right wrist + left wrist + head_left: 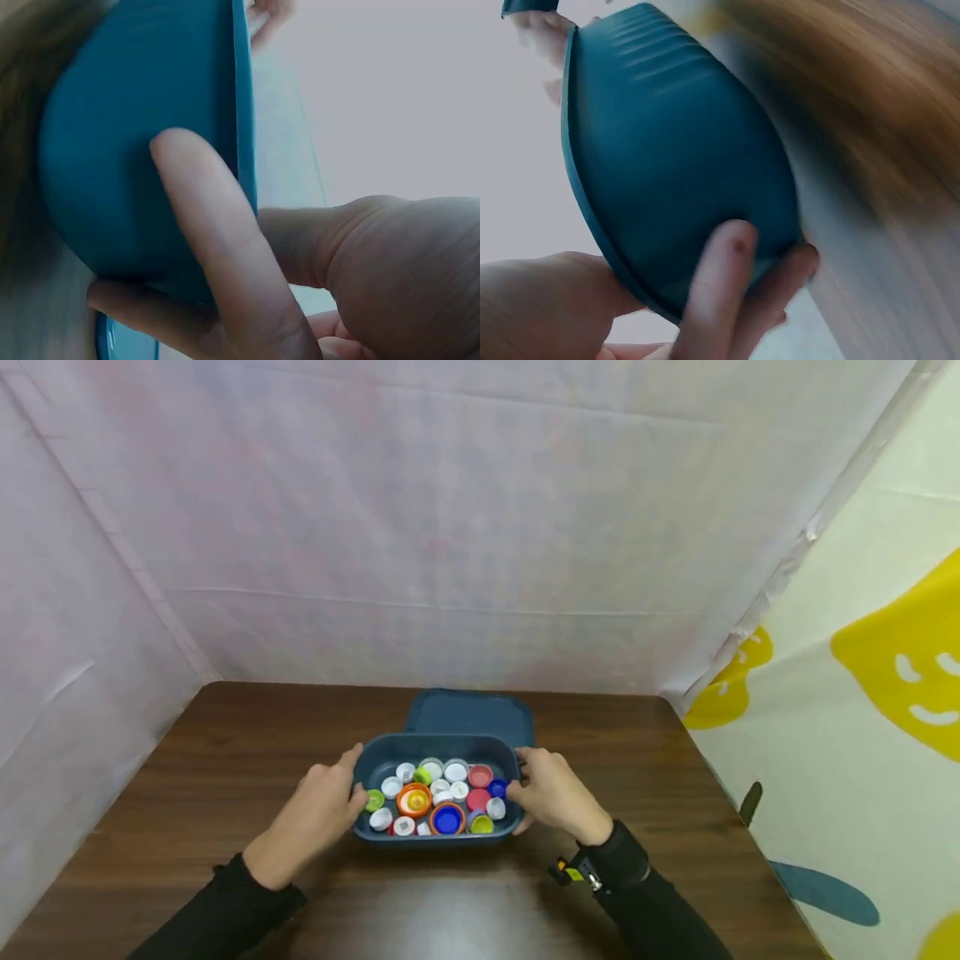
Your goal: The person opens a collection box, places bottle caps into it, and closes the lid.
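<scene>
Smooth teal plastic tub (437, 838), oblong with rounded corners and a ribbed end wall, at mid surface (225, 752) of dark wood grain. Inside, round bottle caps (442, 793): white, red, blue, orange, green. Matching flat lid (471, 712) just behind. Left hand (318, 806) gripping left end, right hand (551, 793) gripping right end, fingers curled under, thumbs at rim.

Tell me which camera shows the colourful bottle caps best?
The head view: it looks down into the blue box, where the bottle caps lie. Both wrist views show only the box's outer wall and gripping fingers, no caps.
</scene>
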A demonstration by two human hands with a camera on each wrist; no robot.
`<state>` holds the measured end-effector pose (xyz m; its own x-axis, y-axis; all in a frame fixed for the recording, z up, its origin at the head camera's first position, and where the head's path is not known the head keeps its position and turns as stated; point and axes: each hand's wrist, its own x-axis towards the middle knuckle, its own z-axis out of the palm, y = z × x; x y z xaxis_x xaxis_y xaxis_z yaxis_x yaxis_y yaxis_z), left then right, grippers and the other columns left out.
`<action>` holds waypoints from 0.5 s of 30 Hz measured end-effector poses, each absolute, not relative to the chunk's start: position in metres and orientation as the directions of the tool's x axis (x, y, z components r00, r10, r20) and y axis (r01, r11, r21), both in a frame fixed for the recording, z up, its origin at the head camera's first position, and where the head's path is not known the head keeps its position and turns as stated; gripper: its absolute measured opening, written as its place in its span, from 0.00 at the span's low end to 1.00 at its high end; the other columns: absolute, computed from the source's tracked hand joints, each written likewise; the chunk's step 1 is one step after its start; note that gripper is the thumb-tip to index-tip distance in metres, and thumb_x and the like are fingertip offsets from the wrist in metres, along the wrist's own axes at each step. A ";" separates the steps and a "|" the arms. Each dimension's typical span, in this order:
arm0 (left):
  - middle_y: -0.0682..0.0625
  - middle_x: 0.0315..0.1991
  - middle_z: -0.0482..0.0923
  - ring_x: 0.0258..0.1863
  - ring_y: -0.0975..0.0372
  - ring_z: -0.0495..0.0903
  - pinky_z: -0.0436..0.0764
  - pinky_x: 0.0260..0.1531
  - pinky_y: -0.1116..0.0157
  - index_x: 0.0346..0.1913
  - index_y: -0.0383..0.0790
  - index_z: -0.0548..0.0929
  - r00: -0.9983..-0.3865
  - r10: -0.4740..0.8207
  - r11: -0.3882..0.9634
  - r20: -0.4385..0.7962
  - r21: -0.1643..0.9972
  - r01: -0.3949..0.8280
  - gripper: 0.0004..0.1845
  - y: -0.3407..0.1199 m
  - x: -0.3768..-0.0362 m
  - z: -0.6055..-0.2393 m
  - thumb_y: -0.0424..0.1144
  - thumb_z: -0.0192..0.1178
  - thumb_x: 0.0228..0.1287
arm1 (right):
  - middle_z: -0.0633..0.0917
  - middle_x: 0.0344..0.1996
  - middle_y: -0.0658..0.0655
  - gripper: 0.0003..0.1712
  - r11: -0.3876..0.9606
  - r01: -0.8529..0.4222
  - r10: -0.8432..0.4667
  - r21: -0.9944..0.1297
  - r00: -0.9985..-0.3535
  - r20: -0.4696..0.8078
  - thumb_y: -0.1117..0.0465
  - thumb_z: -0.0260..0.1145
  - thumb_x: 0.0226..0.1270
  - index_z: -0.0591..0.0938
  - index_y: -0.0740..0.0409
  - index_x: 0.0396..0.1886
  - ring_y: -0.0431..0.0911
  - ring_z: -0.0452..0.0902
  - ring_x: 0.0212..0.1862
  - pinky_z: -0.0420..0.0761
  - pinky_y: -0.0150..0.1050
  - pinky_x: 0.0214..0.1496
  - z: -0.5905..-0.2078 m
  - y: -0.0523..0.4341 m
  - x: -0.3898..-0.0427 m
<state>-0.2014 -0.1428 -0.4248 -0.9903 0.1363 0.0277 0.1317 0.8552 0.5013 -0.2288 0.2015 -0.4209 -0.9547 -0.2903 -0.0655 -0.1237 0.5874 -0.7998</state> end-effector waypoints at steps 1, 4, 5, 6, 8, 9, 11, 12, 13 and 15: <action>0.31 0.40 0.90 0.25 0.60 0.84 0.80 0.21 0.67 0.86 0.19 0.66 -0.988 0.153 0.847 0.023 0.512 0.143 0.39 -0.140 -0.202 -0.425 0.33 0.67 0.82 | 0.92 0.60 0.78 0.38 0.595 -0.105 -0.261 -0.797 -0.963 -0.068 0.72 0.71 0.78 0.73 0.77 0.83 0.50 0.94 0.24 0.94 0.55 0.30 -0.420 0.204 -0.228; 0.26 0.55 0.91 0.31 0.60 0.87 0.84 0.23 0.67 0.87 0.20 0.66 -0.983 0.185 0.827 0.006 0.540 0.158 0.40 -0.132 -0.204 -0.429 0.35 0.68 0.82 | 0.92 0.61 0.77 0.35 0.598 -0.058 -0.197 -0.799 -0.977 -0.077 0.74 0.71 0.77 0.76 0.74 0.82 0.50 0.93 0.24 0.94 0.56 0.28 -0.419 0.215 -0.224; 0.27 0.55 0.91 0.31 0.60 0.87 0.84 0.23 0.67 0.86 0.20 0.67 -0.984 0.179 0.827 0.003 0.541 0.152 0.40 -0.131 -0.203 -0.430 0.35 0.69 0.82 | 0.92 0.61 0.77 0.35 0.596 -0.059 -0.205 -0.801 -0.975 -0.081 0.74 0.71 0.77 0.76 0.74 0.81 0.50 0.93 0.25 0.94 0.55 0.28 -0.420 0.217 -0.223; 0.28 0.53 0.91 0.30 0.60 0.87 0.84 0.23 0.67 0.86 0.20 0.67 -0.985 0.170 0.829 -0.001 0.541 0.143 0.40 -0.130 -0.202 -0.432 0.35 0.69 0.82 | 0.92 0.61 0.78 0.35 0.595 -0.067 -0.222 -0.801 -0.971 -0.084 0.73 0.71 0.78 0.76 0.75 0.81 0.50 0.94 0.25 0.94 0.55 0.29 -0.422 0.218 -0.223; 0.34 0.40 0.91 0.24 0.61 0.85 0.82 0.21 0.66 0.86 0.20 0.67 -0.989 0.150 0.839 -0.007 0.529 0.124 0.39 -0.133 -0.200 -0.436 0.34 0.69 0.81 | 0.92 0.61 0.79 0.36 0.593 -0.083 -0.263 -0.801 -0.960 -0.096 0.72 0.72 0.78 0.75 0.77 0.81 0.50 0.94 0.24 0.94 0.52 0.29 -0.429 0.217 -0.222; 0.38 0.35 0.89 0.22 0.62 0.83 0.81 0.20 0.66 0.86 0.20 0.67 -0.989 0.145 0.843 -0.008 0.524 0.120 0.39 -0.134 -0.199 -0.438 0.34 0.69 0.81 | 0.92 0.61 0.79 0.36 0.595 -0.086 -0.276 -0.799 -0.956 -0.103 0.71 0.72 0.78 0.74 0.78 0.81 0.50 0.94 0.24 0.94 0.50 0.30 -0.433 0.216 -0.222; 0.44 0.28 0.86 0.19 0.63 0.82 0.79 0.19 0.67 0.87 0.20 0.66 -0.989 0.150 0.841 -0.012 0.527 0.121 0.40 -0.137 -0.198 -0.441 0.33 0.68 0.81 | 0.92 0.61 0.79 0.36 0.604 -0.082 -0.278 -0.793 -0.954 -0.113 0.70 0.73 0.78 0.75 0.78 0.81 0.50 0.93 0.22 0.94 0.48 0.29 -0.441 0.214 -0.221; 0.47 0.24 0.82 0.17 0.63 0.80 0.78 0.19 0.66 0.87 0.21 0.65 -0.987 0.157 0.835 -0.021 0.536 0.121 0.40 -0.138 -0.198 -0.443 0.33 0.67 0.81 | 0.92 0.61 0.79 0.35 0.607 -0.072 -0.267 -0.791 -0.957 -0.118 0.70 0.73 0.78 0.76 0.78 0.80 0.50 0.93 0.22 0.94 0.48 0.29 -0.443 0.214 -0.221; 0.48 0.24 0.82 0.17 0.64 0.80 0.78 0.19 0.66 0.88 0.21 0.65 -0.986 0.165 0.831 -0.015 0.540 0.130 0.40 -0.139 -0.197 -0.443 0.34 0.67 0.81 | 0.92 0.60 0.78 0.35 0.607 -0.065 -0.259 -0.792 -0.959 -0.120 0.70 0.73 0.78 0.76 0.77 0.80 0.50 0.93 0.22 0.94 0.48 0.29 -0.446 0.214 -0.221; 0.49 0.24 0.82 0.17 0.65 0.81 0.79 0.19 0.66 0.88 0.20 0.64 -0.985 0.172 0.823 -0.005 0.550 0.140 0.40 -0.140 -0.197 -0.445 0.33 0.66 0.81 | 0.92 0.60 0.77 0.34 0.599 -0.052 -0.248 -0.799 -0.961 -0.123 0.70 0.73 0.78 0.77 0.75 0.80 0.50 0.93 0.22 0.94 0.48 0.28 -0.448 0.213 -0.221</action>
